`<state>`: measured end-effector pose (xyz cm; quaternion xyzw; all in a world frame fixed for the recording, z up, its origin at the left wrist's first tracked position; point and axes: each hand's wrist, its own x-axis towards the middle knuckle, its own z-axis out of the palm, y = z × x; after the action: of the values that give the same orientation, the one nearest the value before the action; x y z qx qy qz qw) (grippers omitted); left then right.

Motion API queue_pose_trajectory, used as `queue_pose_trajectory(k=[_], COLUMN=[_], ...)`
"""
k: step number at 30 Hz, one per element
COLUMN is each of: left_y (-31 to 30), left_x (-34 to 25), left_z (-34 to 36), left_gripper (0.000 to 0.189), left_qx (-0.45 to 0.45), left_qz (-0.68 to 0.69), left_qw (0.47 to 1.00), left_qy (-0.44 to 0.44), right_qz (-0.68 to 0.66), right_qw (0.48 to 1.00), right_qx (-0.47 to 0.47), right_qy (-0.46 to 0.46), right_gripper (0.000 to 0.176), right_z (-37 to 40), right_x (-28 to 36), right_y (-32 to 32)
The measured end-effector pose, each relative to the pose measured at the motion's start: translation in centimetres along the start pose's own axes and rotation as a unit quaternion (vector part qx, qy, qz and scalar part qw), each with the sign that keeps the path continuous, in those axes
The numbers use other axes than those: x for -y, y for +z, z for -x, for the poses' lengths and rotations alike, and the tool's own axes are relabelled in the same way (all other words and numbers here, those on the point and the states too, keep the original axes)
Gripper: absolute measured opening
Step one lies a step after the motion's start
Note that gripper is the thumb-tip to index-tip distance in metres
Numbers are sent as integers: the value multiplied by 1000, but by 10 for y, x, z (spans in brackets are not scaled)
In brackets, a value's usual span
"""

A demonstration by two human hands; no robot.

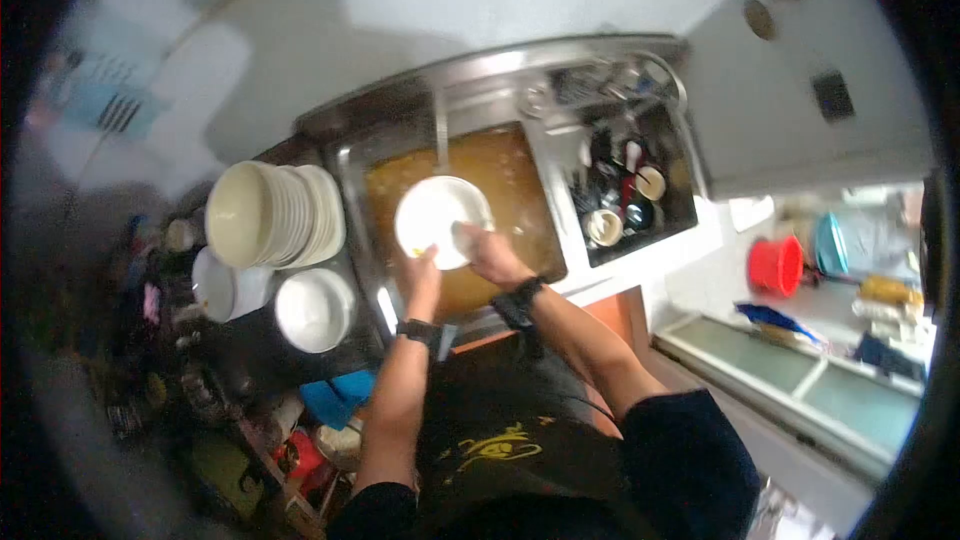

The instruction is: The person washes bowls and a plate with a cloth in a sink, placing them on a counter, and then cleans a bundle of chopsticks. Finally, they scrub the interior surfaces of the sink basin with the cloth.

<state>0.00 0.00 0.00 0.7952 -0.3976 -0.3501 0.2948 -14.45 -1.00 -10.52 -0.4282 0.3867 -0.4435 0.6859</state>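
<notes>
Kitchen washing-up area: steel double sink (492, 64) holding brownish water (515, 185) and small cups (604, 227); stacked pale dishes (245, 215) close alongside.

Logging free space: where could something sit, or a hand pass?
The narrow white ledge between the right basin and orange cabinet looks bare. A hand could probably pass over the brownish water between the held dish and sink divider. Crowded: the right basin, and left, around the dish stack.

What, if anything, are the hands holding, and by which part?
A round white bowl: the left hand holds it at the near-left rim. The right hand touches its near-right side; blur hides whether it grips too.
</notes>
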Motion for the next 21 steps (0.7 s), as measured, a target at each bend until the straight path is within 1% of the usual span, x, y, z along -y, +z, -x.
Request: queue_pose_trajectory(k=[1, 2, 3, 4, 5, 6, 7, 8, 9, 10, 11, 12, 13, 15, 16, 17, 18, 20, 21], left_y=[12, 24, 78, 89, 74, 84, 112, 123, 140, 161, 174, 171, 163, 170, 147, 123, 115, 110, 122], left_x=[27, 61, 93, 54, 3, 0, -2, 15, 32, 45, 54, 54, 51, 64, 51, 39, 23, 8, 14], left_z=[-13, -37, -31, 6, 18, 7, -2, 6, 17, 45, 64, 70, 70, 50, 37, 24, 7, -2, 3], left_gripper=[46, 42, 38, 34, 31, 31, 32, 34, 36, 39, 42, 43, 44, 46, 44, 42, 40, 35, 32], left_qx=[39, 108, 216, 277, 323, 283, 245, 189, 126, 56, -15, 10, 31, 75, 124, 172, 197, 255, 190], left_qz=[95, 61, 103, 22, -81, -103, -101, 26, 154, 181, 210, 236, 252, 137, 61, -21, -44, -89, 8], left_qw=[994, 990, 969, 958, 940, 949, 955, 973, 971, 980, 977, 972, 967, 988, 990, 984, 978, 959, 977], left_qy=[30, 65, 67, 64, 74, 98, 136, 130, 129, 54, -14, 7, 33, 23, 30, 35, 53, 82, 92], right_qz=[-114, -221, -56, -81, -92, -104, -30, 46, -20, -85, -218, -346, -338, -237, -222, -198, -174, -107, -176], right_qw=[988, 953, 978, 966, 962, 959, 974, 981, 979, 972, 940, 886, 878, 907, 914, 929, 943, 969, 953], right_qx=[17, 11, -54, -82, -107, -132, -110, -94, -116, -140, -170, -212, -254, -243, -244, -211, -178, -158, -166], right_qy=[102, 205, 194, 233, 232, 230, 197, 162, 168, 171, 201, 224, 225, 250, 235, 229, 220, 155, 182], right_gripper=[38, 35, 38, 40, 40, 42, 36, 31, 29, 27, 27, 28, 19, 8, 8, 8, 7, 11, 18], right_z=[6, 13, 46, 77, 79, 81, 85, 88, 92, 96, 95, 95, 90, 89, 86, 84, 83, 86, 84], right_x=[17, 37, 24, 22, 41, 62, 71, 83, 49, 12, 12, 12, 52, 48, 55, 55, 55, 59, 55], right_y=[-21, -42, -101, -141, -136, -130, -132, -133, -142, -152, -137, -123, -83, -105, -108, -118, -128, -121, -125])
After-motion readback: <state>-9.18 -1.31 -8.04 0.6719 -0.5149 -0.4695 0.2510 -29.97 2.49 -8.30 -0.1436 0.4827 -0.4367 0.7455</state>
